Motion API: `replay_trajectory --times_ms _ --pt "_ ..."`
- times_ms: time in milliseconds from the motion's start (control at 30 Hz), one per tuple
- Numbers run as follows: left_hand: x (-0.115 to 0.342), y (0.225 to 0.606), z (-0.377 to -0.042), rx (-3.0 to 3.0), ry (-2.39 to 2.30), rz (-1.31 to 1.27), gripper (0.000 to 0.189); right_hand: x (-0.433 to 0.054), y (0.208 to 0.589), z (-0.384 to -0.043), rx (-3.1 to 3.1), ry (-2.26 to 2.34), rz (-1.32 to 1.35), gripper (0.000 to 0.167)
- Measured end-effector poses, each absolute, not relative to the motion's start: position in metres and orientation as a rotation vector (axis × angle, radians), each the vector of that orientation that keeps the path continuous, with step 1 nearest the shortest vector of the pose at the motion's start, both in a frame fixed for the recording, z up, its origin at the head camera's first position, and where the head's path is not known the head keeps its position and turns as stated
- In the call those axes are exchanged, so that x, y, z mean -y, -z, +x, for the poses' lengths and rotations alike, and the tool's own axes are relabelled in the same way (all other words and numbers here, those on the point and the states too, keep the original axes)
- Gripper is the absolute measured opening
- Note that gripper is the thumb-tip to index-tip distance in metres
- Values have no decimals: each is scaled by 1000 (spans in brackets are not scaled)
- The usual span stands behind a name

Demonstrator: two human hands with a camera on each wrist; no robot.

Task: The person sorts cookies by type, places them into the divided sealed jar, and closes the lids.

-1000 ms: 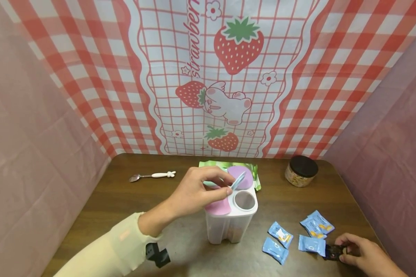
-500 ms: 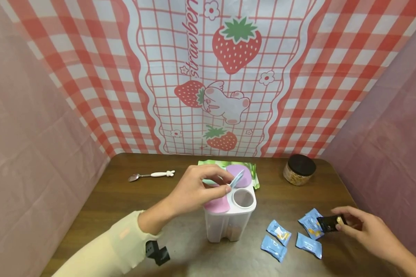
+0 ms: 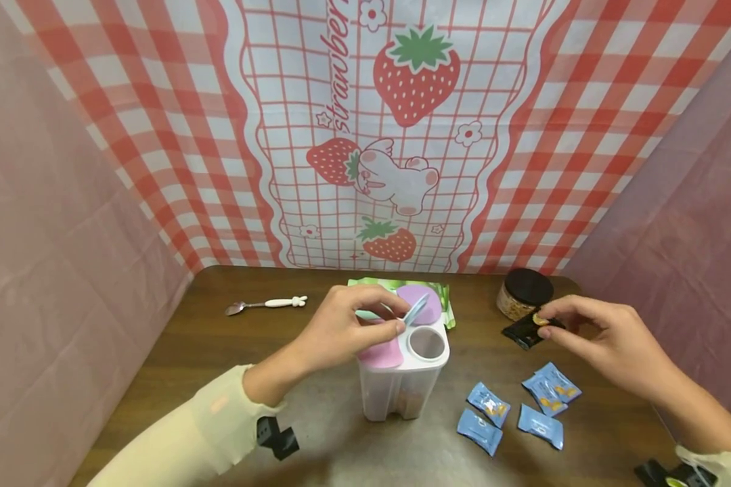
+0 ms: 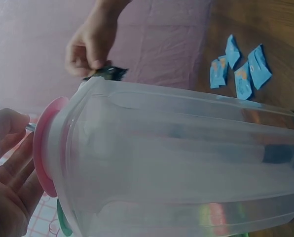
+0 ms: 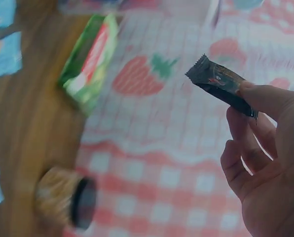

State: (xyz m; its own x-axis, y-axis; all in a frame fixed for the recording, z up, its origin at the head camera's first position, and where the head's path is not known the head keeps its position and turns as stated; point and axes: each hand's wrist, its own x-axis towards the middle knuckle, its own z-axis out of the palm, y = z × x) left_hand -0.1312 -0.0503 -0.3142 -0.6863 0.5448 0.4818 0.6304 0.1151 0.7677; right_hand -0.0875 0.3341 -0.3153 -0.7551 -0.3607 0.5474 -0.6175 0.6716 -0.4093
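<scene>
My left hand (image 3: pixel 348 326) pinches a light blue lid (image 3: pixel 416 310), tilted up beside the round uncovered opening of a clear storage container (image 3: pixel 378 396). Pink (image 3: pixel 382 354) and purple (image 3: pixel 420 303) lids cover other compartments; a mint green one is partly hidden behind the hand. Between the thumb and fingers of my right hand (image 3: pixel 612 338) is a small black wrapped packet (image 5: pixel 217 83), held up off the table. It overlaps the front of the black-lidded jar in the head view. Several blue snack packets (image 3: pixel 541 426) lie on the table to the container's right.
A jar with a black lid (image 3: pixel 526 287) stands at the back right. Behind the container lies a green bag (image 3: pixel 449 312). A spoon with a white handle (image 3: pixel 285 302) rests at the left. The strawberry-print cloth (image 3: pixel 390 203) hangs along the table's back edge.
My right hand has lifted the black packet from beside the blue packets and carried it up and back, toward the jar. My left hand keeps its hold on the blue lid.
</scene>
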Motion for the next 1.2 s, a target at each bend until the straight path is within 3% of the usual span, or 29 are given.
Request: replay_trajectory --times_ms 533,867,1200 --pt "52 315 -133 2281 1648 -1215 17 -240 293 -106 2178 -1153 1136 51" --pt "52 315 -133 2279 1655 -1214 17 -222 304 -111 2300 -1097 1122 36" --pt "52 315 -133 2294 1663 -1197 17 -211 316 -115 2300 -1039 1261 32"
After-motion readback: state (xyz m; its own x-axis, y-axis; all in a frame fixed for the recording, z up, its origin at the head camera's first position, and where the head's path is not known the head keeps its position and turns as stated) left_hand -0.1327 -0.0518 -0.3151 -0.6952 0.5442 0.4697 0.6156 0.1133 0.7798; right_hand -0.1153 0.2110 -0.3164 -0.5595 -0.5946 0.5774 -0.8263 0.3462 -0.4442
